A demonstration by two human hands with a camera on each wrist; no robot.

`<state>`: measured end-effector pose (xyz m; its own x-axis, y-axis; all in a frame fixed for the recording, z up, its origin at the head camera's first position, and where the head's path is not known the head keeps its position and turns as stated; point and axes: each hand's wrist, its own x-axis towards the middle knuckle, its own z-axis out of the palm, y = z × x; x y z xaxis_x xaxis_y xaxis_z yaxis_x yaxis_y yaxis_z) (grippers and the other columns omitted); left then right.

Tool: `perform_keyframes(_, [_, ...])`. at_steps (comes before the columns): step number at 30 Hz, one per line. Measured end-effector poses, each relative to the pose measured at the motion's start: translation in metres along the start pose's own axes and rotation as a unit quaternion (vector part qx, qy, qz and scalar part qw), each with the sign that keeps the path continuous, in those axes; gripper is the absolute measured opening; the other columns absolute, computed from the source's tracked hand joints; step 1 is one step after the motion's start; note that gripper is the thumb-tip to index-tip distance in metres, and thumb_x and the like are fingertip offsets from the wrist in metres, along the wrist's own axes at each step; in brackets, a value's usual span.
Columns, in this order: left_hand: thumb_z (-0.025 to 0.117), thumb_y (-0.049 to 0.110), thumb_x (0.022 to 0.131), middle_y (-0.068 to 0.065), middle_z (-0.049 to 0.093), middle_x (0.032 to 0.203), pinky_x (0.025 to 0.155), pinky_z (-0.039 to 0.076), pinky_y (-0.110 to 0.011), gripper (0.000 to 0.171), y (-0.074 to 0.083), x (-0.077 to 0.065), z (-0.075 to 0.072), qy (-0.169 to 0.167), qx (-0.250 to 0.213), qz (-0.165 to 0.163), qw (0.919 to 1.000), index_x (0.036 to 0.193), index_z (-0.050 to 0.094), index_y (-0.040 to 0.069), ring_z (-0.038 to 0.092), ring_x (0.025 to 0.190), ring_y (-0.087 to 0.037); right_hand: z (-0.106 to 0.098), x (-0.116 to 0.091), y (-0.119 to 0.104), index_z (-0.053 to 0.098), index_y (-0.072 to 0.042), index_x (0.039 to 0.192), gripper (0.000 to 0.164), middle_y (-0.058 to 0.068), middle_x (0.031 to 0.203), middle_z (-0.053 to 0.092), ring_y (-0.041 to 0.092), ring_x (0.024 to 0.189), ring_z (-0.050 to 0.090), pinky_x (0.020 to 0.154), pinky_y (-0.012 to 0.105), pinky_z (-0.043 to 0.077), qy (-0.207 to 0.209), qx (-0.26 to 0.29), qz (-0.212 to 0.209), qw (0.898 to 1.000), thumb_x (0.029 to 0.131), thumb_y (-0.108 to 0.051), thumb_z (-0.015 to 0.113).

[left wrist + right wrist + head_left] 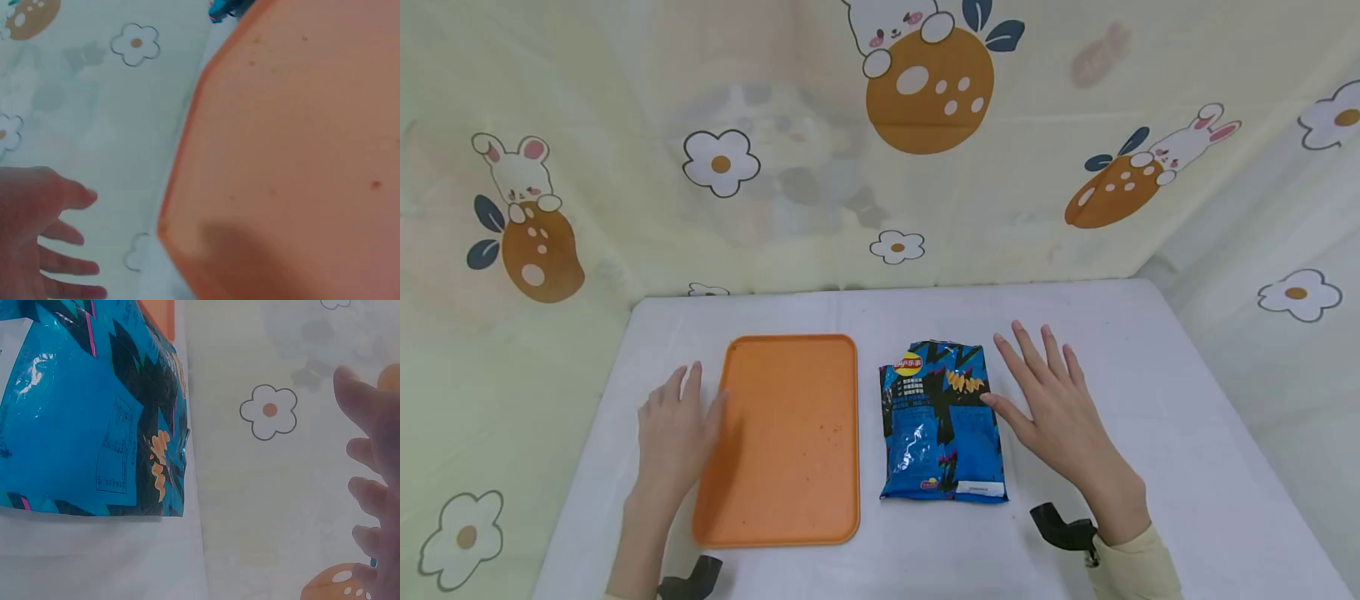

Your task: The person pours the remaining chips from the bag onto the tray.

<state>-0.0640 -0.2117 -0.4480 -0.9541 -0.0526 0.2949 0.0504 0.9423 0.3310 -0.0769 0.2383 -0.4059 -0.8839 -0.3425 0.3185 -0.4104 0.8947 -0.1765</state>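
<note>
In the head view, an orange tray with small crumbs on it lies left of the middle. My left hand hovers by the tray's left edge, fingers extended, holding nothing. To the tray's right lies a blue and black chip bag, its top edge uneven at the left. Beside the bag's right edge is my right hand, its fingers spread; the thumb tip overlaps the bag's edge, and I cannot tell whether it touches. The right wrist view shows the bag close up and the right hand apart from it, gripping nothing.
A white-covered table carries the tray and the bag. Behind it and at both sides hangs a pale curtain printed with rabbits, fruit and flowers. A black wrist mount sits on the right wrist, another on the left.
</note>
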Motion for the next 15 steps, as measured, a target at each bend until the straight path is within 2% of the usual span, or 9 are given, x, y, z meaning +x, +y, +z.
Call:
perform_keyframes(3, [0.055, 0.028, 0.098, -0.034, 0.052, 0.128, 0.083, 0.047, -0.063, 0.054, -0.008, -0.004, 0.012, -0.062, -0.021, -0.070, 0.9954, 0.136, 0.047, -0.009, 0.053, 0.109, -0.052, 0.000, 0.000, 0.000, 0.027, -0.019, 0.154, 0.086, 0.013, 0.162, 0.021, 0.040, 0.150, 0.008, 0.118, 0.061, 0.007, 0.001, 0.001, 0.000, 1.000, 0.083, -0.036, 0.071])
perform_keyframes(5, [0.048, 0.027, 0.100, -0.034, 0.051, 0.129, 0.083, 0.049, -0.062, 0.051, -0.014, -0.007, 0.022, -0.105, -0.030, -0.117, 0.9870, 0.137, 0.046, -0.009, 0.053, 0.112, -0.051, 0.001, -0.001, 0.000, 0.027, -0.019, 0.154, 0.085, 0.013, 0.162, 0.021, 0.039, 0.150, 0.008, 0.118, 0.061, 0.007, 0.001, 0.003, 0.001, 1.000, 0.083, -0.036, 0.070])
perform_keyframes(7, [0.046, 0.024, 0.100, -0.033, 0.051, 0.129, 0.086, 0.049, -0.061, 0.050, -0.017, -0.009, 0.030, -0.135, -0.037, -0.152, 0.9785, 0.137, 0.046, -0.009, 0.053, 0.115, -0.050, 0.002, -0.002, 0.000, 0.028, -0.019, 0.154, 0.085, 0.013, 0.162, 0.021, 0.040, 0.150, 0.009, 0.118, 0.061, 0.008, 0.000, 0.007, 0.003, 1.000, 0.083, -0.036, 0.071])
perform_keyframes(10, [0.047, 0.019, 0.099, -0.032, 0.055, 0.123, 0.085, 0.050, -0.057, 0.045, -0.020, -0.012, 0.038, -0.140, -0.043, -0.176, 0.9735, 0.133, 0.050, -0.009, 0.056, 0.110, -0.047, 0.004, -0.005, 0.000, 0.028, -0.018, 0.154, 0.085, 0.014, 0.161, 0.022, 0.040, 0.149, 0.011, 0.117, 0.062, 0.013, -0.002, 0.019, 0.013, 1.000, 0.083, -0.035, 0.072])
perform_keyframes(15, [0.052, 0.013, 0.096, -0.026, 0.062, 0.107, 0.074, 0.053, -0.049, 0.034, -0.018, -0.012, 0.044, -0.117, -0.050, -0.171, 0.9770, 0.122, 0.060, -0.008, 0.063, 0.093, -0.039, 0.010, -0.011, 0.002, 0.028, -0.018, 0.154, 0.085, 0.017, 0.160, 0.026, 0.044, 0.145, 0.023, 0.105, 0.068, 0.030, -0.003, 0.032, 0.039, 0.999, 0.083, -0.034, 0.073])
